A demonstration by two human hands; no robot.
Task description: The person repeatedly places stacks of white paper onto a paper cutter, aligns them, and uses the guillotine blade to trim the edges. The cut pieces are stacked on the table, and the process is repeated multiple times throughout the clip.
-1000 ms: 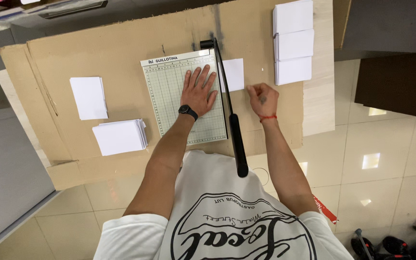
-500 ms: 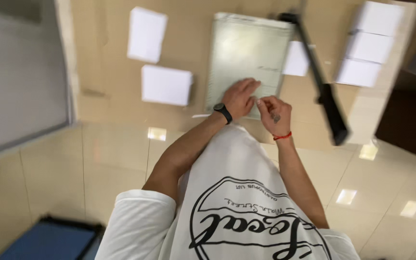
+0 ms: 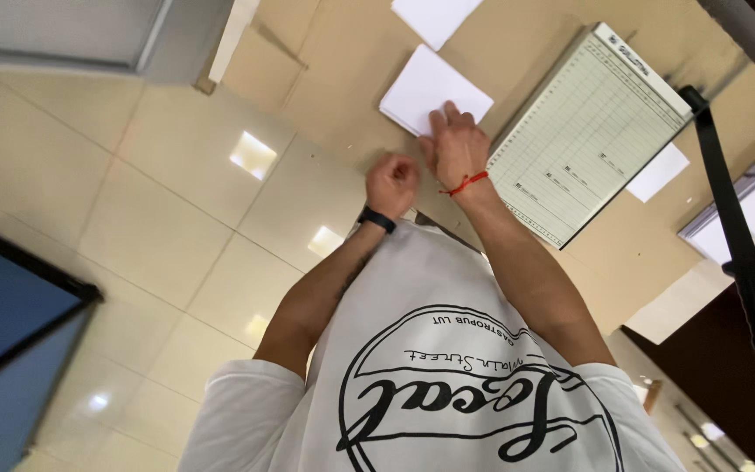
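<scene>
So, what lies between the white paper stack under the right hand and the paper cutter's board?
In the head view, only bare brown cardboard lies between the paper stack touched by the right hand and the cutter board.

- Right hand, red cord at the wrist, lies flat with fingertips on a stack of white paper.
- Left hand, black watch at the wrist, is closed in a fist just beside it.
- Paper cutter sits to the right on brown cardboard, black handle raised.
</scene>
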